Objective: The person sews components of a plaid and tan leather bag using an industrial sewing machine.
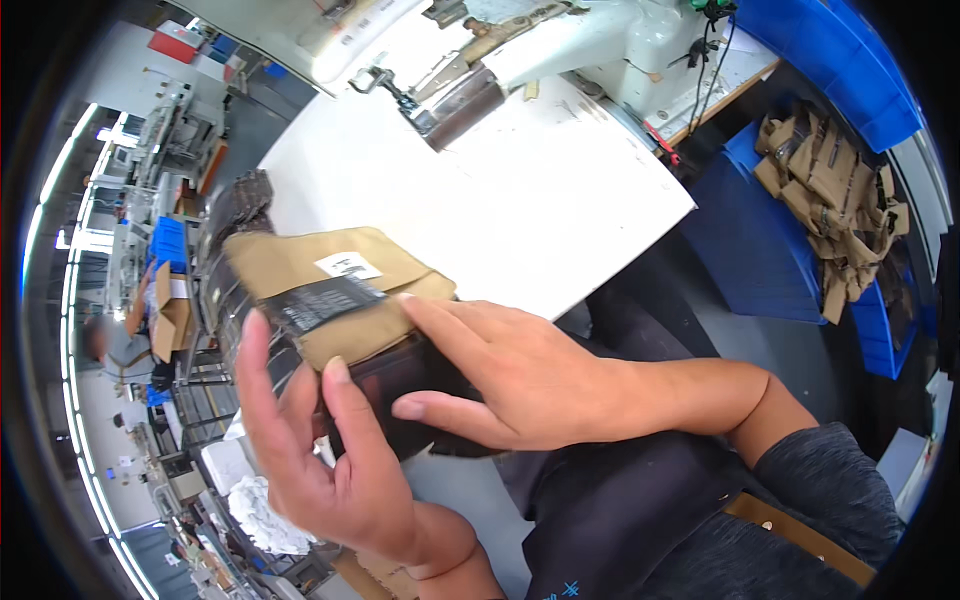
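Note:
A tan fabric pouch [290,258] with a black strip and a white label lies over dark plastic-like material near the white table's left corner. My left hand [340,470] holds the pouch from below, thumb at its lower edge and fingers curled up around the side. My right hand [530,385] rests its outstretched fingers on the pouch's right part, thumb apart over the dark material beneath. What lies under the pouch is partly hidden by both hands.
The white table [540,200] carries a sewing machine [560,45]. At right, a blue bin [750,240] holds a heap of tan fabric pieces [825,190], below another blue bin [850,60]. At far left, a co-worker [120,355] is near a cardboard box [172,320].

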`<state>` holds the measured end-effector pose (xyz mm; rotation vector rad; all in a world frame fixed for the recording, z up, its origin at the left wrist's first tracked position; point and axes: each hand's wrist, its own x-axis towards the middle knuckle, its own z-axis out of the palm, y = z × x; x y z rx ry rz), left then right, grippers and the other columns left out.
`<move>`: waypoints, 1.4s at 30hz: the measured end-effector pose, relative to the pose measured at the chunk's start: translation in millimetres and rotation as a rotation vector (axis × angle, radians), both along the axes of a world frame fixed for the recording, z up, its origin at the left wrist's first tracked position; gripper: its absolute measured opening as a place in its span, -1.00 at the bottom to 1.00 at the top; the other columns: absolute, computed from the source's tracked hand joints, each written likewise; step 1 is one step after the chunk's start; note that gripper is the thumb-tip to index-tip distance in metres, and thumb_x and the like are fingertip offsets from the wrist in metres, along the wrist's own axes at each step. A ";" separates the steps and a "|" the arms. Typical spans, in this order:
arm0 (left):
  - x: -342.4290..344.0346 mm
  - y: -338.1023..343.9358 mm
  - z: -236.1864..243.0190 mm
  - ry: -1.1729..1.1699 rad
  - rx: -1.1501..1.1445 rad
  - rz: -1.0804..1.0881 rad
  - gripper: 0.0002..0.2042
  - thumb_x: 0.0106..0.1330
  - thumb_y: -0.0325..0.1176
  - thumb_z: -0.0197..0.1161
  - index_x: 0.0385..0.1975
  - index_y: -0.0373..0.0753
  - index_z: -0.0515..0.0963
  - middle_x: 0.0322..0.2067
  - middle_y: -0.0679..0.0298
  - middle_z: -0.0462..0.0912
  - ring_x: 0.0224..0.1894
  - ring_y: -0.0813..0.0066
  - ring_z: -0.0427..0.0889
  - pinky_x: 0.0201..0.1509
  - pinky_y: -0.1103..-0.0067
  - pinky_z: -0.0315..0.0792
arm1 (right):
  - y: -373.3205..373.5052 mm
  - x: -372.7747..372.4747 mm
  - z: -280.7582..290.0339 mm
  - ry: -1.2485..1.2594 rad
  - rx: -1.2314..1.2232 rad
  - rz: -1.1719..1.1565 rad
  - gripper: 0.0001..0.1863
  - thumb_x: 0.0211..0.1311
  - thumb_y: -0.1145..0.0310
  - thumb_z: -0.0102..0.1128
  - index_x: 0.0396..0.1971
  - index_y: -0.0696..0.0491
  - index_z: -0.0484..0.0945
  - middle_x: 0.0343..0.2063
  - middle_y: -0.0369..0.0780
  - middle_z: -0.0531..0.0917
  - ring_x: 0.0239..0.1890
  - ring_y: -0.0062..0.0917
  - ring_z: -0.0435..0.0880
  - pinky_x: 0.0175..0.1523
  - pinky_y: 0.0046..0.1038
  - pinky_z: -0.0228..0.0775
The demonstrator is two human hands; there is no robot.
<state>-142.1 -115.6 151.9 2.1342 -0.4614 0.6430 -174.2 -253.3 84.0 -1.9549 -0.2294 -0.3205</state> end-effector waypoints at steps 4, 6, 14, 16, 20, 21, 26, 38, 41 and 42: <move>-6.3 -11.7 24.2 -0.093 0.287 0.004 -0.56 0.38 -0.65 0.19 0.27 -0.54 0.41 0.24 -0.06 0.57 0.00 0.23 0.75 -0.01 0.50 0.64 | 6.6 15.9 17.0 0.077 0.452 0.213 -0.39 0.55 0.05 0.04 0.27 0.30 0.38 0.05 0.08 0.62 0.13 -0.15 0.62 0.26 -0.28 0.42; -8.6 -21.6 16.5 -0.175 0.603 -0.024 -0.53 0.41 -0.60 0.15 0.34 -0.38 0.39 0.22 0.04 0.60 -0.14 0.26 0.77 -0.11 0.49 0.61 | 13.2 20.3 14.4 0.245 1.158 0.454 -0.48 0.60 0.07 -0.03 0.25 0.22 0.45 0.05 -0.07 0.64 0.10 -0.34 0.62 0.26 -0.36 0.41; -10.2 -72.0 -71.3 0.276 0.646 -0.166 -0.44 0.42 -0.53 0.03 0.45 -0.29 0.24 -0.32 -0.10 0.69 -0.31 0.06 0.71 -0.19 0.29 0.53 | -5.7 19.5 -76.7 0.572 1.745 0.148 -0.73 0.58 0.08 0.04 -0.05 -0.06 0.59 -0.29 -0.41 0.64 -0.22 -0.71 0.58 -0.07 -0.53 0.48; -12.3 -77.3 -88.6 0.372 0.635 -0.229 -0.41 0.41 -0.53 0.05 0.47 -0.28 0.20 -0.24 -0.11 0.69 -0.22 0.06 0.72 -0.12 0.31 0.54 | -15.5 18.3 -94.3 0.698 1.788 0.019 -0.74 0.55 0.08 0.08 -0.15 -0.06 0.60 -0.37 -0.40 0.65 -0.31 -0.66 0.60 -0.14 -0.50 0.50; -11.3 -59.4 -108.3 0.488 0.205 -0.540 -0.38 0.40 -0.55 0.14 0.48 -0.29 0.18 0.04 -0.10 0.64 0.10 0.07 0.66 0.18 0.35 0.53 | -29.1 13.3 -104.1 0.686 1.674 -0.155 -0.74 0.49 0.13 0.14 -0.35 -0.05 0.62 -0.46 -0.35 0.67 -0.40 -0.62 0.65 -0.22 -0.51 0.53; -14.3 -47.5 -110.7 0.679 -0.014 -0.602 -0.37 0.37 -0.56 0.20 0.46 -0.32 0.22 0.21 -0.07 0.54 0.24 0.09 0.58 0.33 0.32 0.45 | -34.4 10.0 -103.5 0.661 1.635 -0.073 -0.73 0.49 0.12 0.14 -0.36 -0.04 0.62 -0.43 -0.33 0.70 -0.40 -0.60 0.67 -0.21 -0.51 0.54; -1.1 -16.0 -159.0 0.174 0.279 -0.439 -0.42 0.33 -0.44 0.37 0.34 -0.39 0.37 0.24 -0.08 0.51 0.31 0.05 0.51 0.36 0.27 0.39 | -25.4 16.0 -102.6 0.642 1.533 -0.230 -0.65 0.50 0.18 0.18 -0.11 0.22 0.66 -0.24 -0.21 0.75 -0.23 -0.59 0.72 -0.08 -0.51 0.57; 14.2 33.0 -194.2 0.134 0.341 0.037 -0.62 0.24 -0.23 0.49 -0.05 -0.27 0.55 0.20 0.02 0.52 0.31 0.01 0.40 0.40 0.16 0.21 | -83.6 13.4 -80.6 0.776 0.444 -0.204 -0.50 0.49 0.05 0.18 -0.40 0.25 0.69 -0.65 -0.23 0.67 -0.69 -0.63 0.61 -0.56 -0.60 0.49; 15.1 34.8 -195.9 0.233 0.210 -0.005 -0.69 0.28 -0.31 0.44 -0.08 -0.27 0.55 0.12 0.07 0.58 0.24 0.05 0.46 0.38 0.21 0.23 | -100.5 6.2 -66.8 0.935 0.273 -0.108 -0.39 0.48 -0.05 0.15 -0.48 0.28 0.67 -0.74 -0.21 0.61 -0.80 -0.56 0.55 -0.62 -0.56 0.45; 14.5 36.0 -195.5 0.236 0.185 -0.029 -0.74 0.30 -0.38 0.41 -0.10 -0.28 0.55 0.08 0.08 0.60 0.18 0.09 0.50 0.34 0.25 0.28 | -104.6 1.3 -63.8 0.972 0.234 -0.149 -0.39 0.48 -0.05 0.15 -0.48 0.28 0.67 -0.74 -0.21 0.61 -0.80 -0.56 0.55 -0.62 -0.56 0.45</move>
